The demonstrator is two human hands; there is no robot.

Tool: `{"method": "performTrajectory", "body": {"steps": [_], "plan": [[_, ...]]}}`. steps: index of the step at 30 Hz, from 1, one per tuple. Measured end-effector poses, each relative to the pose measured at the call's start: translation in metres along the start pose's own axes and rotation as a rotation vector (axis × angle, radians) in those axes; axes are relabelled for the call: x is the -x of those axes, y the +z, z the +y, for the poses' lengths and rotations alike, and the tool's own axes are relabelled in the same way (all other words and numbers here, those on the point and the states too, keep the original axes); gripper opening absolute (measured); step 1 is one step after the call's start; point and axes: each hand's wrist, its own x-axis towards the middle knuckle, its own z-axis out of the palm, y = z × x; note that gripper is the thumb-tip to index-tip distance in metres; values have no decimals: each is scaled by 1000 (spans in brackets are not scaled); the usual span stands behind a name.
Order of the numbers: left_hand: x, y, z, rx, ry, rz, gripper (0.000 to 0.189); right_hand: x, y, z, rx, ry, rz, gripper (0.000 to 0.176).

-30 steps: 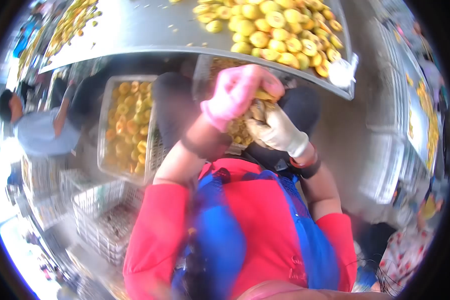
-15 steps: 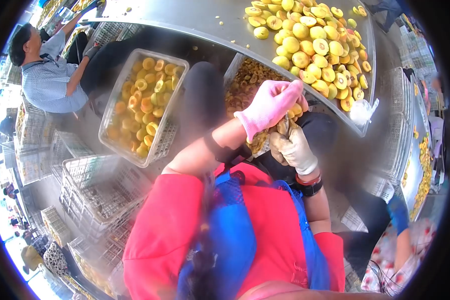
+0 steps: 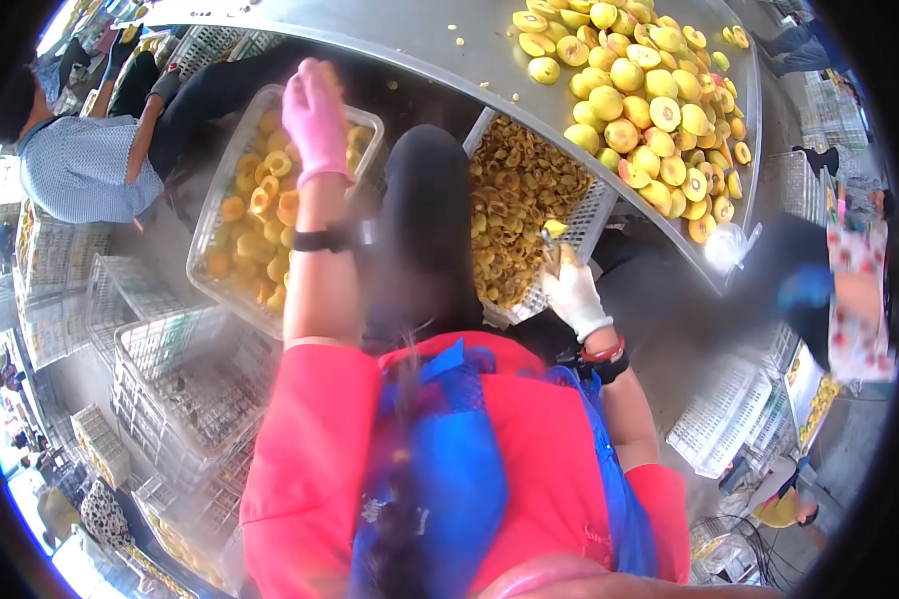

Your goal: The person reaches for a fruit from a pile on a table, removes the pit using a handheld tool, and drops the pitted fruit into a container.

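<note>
My left hand (image 3: 315,115), in a pink glove, is over a white plastic crate (image 3: 198,225) of yellow-orange peach halves (image 3: 260,215). Its fingers are drawn together, with an orange blur at the tips that I cannot make out. In a whitish glove, my right hand (image 3: 572,292) grips a small metal tool (image 3: 549,250), and a bit of yellow fruit shows at the tool's tip. Beneath that hand is another crate (image 3: 594,225) filled with brownish-yellow fruit scraps (image 3: 519,190).
A metal table (image 3: 410,40) ahead carries a heap of halved peaches (image 3: 659,110) and a crumpled clear plastic bag (image 3: 726,248). Stacked crates (image 3: 185,374) stand at my left. A person in a checked shirt (image 3: 90,170) sits at the upper left; another in a floral sleeve (image 3: 857,299) is at the right.
My left hand has moved left from beside my right hand to over the crate of peach halves. My right hand now sits over the scraps, its tool in plain sight.
</note>
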Motion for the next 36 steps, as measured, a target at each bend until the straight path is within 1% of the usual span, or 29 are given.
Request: {"method": "performTrajectory", "body": {"steps": [1,3,4,5,7,8,10,11,13,15,16,17,19,22,24,25,27,29,30,31,32,33,34,35,36], "plan": [[-25,-12,-39,-163,61,60,40,-3,2,1,-45,-16,32,26],[-47,-27,-79,-420,13,16,41,-3,6,2,-135,-35,82,31],[-54,-31,-99,-544,-15,-13,42,-5,1,-3,-152,17,52,32],[-62,-35,-121,-613,-10,-158,47,-8,0,-6,-163,-5,83,32],[-72,-50,-212,-765,133,-334,52,-13,2,-10,-191,-58,139,32],[-65,-54,-222,-957,25,-578,56,-14,4,-9,-206,-33,131,32],[-34,-54,-239,-1077,-189,-665,67,-17,9,-2,-237,18,120,31],[-19,-62,-254,-1054,-102,-685,71,-17,14,4,-260,26,118,31],[-9,-55,-239,-1041,-91,-599,69,-18,20,14,-301,44,119,31],[-7,-62,-228,-1032,16,-549,62,-14,15,13,-146,-36,77,32],[-3,-66,-216,-1035,39,-496,55,-14,11,12,-69,-83,59,33],[4,-69,-203,-1049,30,-429,45,-16,9,11,-143,-18,72,30],[7,-74,-196,-1201,78,-382,33,-14,11,8,-297,121,98,25],[14,-76,-184,-1412,61,-385,19,-12,17,17,-328,136,86,22],[1,-86,-218,-1370,84,-464,16,-13,14,13,-78,-118,81,24],[-12,-88,-236,-1342,108,-514,15,-13,14,10,-185,-12,62,27],[-37,-88,-240,-1399,121,-673,22,-11,16,4,-403,204,59,32],[-67,-82,-232,-1428,3,-838,27,-12,15,12,-167,90,99,31],[-74,-62,-193,-1456,-20,-876,32,-12,12,6,-201,115,122,29],[-71,-39,-162,-1370,34,-617,32,-11,9,0,-218,102,182,30],[-51,-9,-94,-1195,106,-494,29,-11,6,-4,-236,88,239,30],[-52,8,-80,-977,396,-477,27,-11,5,-7,-250,73,295,31],[-50,33,-55,-855,373,-547,31,-11,5,-7,-230,50,325,31],[-25,70,1,-559,-67,-584,35,-13,4,-5,-209,25,353,32],[-27,96,14,-678,84,-671,32,-15,2,-3,-187,-3,381,32]]}}
